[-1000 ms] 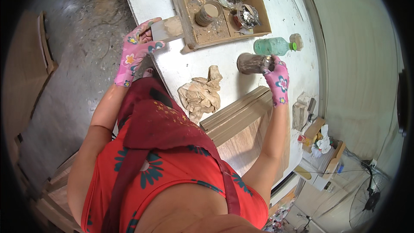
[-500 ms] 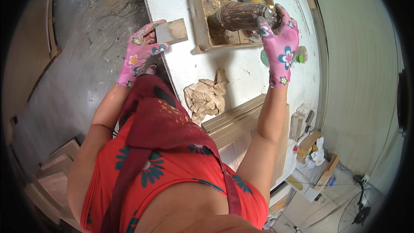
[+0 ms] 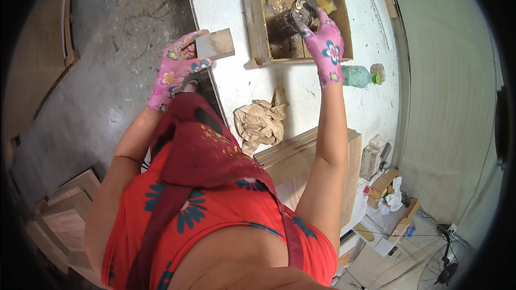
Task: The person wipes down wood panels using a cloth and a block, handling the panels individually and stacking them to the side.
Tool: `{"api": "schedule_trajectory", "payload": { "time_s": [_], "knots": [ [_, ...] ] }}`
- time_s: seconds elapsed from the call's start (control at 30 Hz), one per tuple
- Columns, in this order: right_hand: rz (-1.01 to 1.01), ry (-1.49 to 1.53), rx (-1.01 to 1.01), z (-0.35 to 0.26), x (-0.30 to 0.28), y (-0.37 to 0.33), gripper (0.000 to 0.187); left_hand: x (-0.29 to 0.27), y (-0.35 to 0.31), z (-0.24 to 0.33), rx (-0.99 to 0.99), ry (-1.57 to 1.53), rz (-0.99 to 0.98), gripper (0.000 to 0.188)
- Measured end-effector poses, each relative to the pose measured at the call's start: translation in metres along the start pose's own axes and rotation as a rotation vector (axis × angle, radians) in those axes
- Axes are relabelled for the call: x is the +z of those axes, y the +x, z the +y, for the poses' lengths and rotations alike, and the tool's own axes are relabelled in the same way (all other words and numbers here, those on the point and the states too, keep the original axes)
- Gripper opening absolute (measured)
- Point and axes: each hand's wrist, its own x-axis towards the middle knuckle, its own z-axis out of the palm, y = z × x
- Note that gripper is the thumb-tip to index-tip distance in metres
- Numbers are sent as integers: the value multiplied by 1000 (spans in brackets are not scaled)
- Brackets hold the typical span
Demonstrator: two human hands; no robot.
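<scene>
My right hand point(image 3: 327, 48), in a pink flowered glove, reaches into an open cardboard box point(image 3: 252, 27) on the white table point(image 3: 226, 0) and grips a dirty brown jar point(image 3: 285, 22) lying over the box's compartments. A yellow sponge point(image 3: 324, 3) sits in the box just past my fingers. My left hand point(image 3: 174, 70), in a matching glove, holds a small wooden block point(image 3: 215, 44) at the table's left edge.
A crumpled brown rag point(image 3: 262, 121) lies on the table near me. A green bottle point(image 3: 359, 77) lies right of the box. A stack of wooden boards point(image 3: 301, 161) rests at the table's near end. More boards point(image 3: 70, 204) lie on the concrete floor at left.
My right hand has carried the jar from the table by the green bottle up into the cardboard box. My left hand still holds the wooden block.
</scene>
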Motion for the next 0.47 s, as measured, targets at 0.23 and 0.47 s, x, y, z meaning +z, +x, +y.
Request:
{"api": "schedule_trajectory", "payload": {
  "time_s": [0.23,0.47],
  "knots": [
    [-128,138,-129,15,-38,-132,57,30,-17,14,-44,-96,-122,68],
    [-222,1150,367,0,-39,-258,65,110,-49,8,-154,-165,-539,68]
  ]
}}
